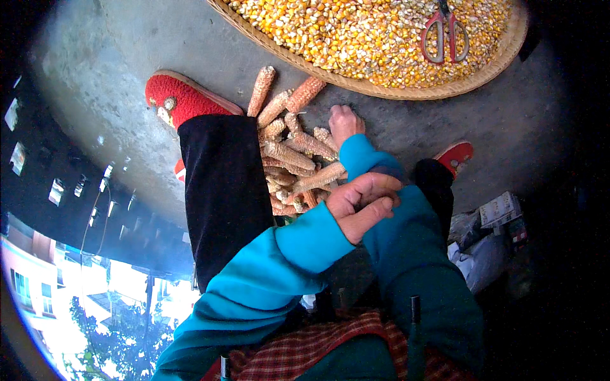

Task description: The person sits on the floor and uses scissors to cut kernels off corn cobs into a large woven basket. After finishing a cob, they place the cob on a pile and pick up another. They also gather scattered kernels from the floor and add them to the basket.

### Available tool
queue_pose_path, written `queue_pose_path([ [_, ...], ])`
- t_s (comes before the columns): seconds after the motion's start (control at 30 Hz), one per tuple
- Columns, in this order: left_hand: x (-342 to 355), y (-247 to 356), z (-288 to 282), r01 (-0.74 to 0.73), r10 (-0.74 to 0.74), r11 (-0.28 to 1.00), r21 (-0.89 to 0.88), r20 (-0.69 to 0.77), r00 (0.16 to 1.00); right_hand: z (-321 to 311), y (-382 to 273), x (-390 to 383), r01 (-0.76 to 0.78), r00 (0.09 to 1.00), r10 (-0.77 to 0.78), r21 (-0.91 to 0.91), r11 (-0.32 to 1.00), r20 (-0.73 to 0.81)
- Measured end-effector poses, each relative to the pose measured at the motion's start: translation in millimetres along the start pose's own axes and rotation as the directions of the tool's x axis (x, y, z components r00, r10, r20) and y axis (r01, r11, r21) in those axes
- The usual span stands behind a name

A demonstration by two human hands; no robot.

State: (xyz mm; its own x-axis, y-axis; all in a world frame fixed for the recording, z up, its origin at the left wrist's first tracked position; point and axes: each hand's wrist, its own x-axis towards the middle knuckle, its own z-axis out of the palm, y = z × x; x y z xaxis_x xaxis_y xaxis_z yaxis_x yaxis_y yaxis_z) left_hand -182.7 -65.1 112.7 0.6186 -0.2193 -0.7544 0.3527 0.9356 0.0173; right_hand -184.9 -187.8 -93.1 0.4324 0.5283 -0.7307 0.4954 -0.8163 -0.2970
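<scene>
My right hand [346, 124] is curled into a fist above the floor, between the pile of corn cobs and the basket; nothing sticks out of it, and its palm is hidden. My left hand [362, 202] crosses over my right forearm, thumb and fingers closed at the turquoise right sleeve [397, 219], which bunches near the wrist. Stripped corn cobs [289, 154] lie heaped on the floor left of my right hand. Beyond them stands a wide woven basket [381, 93] full of loose yellow and white corn kernels [356, 44].
Red-handled scissors [435, 39] rest on the kernels, blades cut off by the upper edge. A red slipper [184, 98] is at the left of the cobs, another slipper [457, 157] at the right. Plastic bags [486, 260] and a box [500, 209] sit in shadow at right.
</scene>
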Motion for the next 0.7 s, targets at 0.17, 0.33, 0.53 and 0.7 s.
queue_pose_path([
  [0.17,0.9,-0.7,-0.2,-0.032,0.032,0.999,0.007,-0.005,0.999,-5.3,23.5,4.5,-0.112,0.979,0.127,0.102,0.989,-0.160],
  [0.33,-2.8,-2.5,4.8,0.031,-0.046,0.987,0.157,0.092,0.995,-55.4,11.0,-8.9,0.054,0.924,0.114,0.420,0.906,-0.365],
  [0.53,-6.1,-13.6,10.5,-0.142,0.043,0.931,0.335,0.287,0.957,-173.6,-20.2,-1.9,0.110,0.797,0.332,0.662,0.741,-0.504],
  [0.7,-7.5,-7.6,8.3,-0.013,-0.110,0.939,0.343,0.336,0.935,-120.5,-67.4,11.9,0.517,0.850,-0.422,0.349,0.781,-0.314],
])
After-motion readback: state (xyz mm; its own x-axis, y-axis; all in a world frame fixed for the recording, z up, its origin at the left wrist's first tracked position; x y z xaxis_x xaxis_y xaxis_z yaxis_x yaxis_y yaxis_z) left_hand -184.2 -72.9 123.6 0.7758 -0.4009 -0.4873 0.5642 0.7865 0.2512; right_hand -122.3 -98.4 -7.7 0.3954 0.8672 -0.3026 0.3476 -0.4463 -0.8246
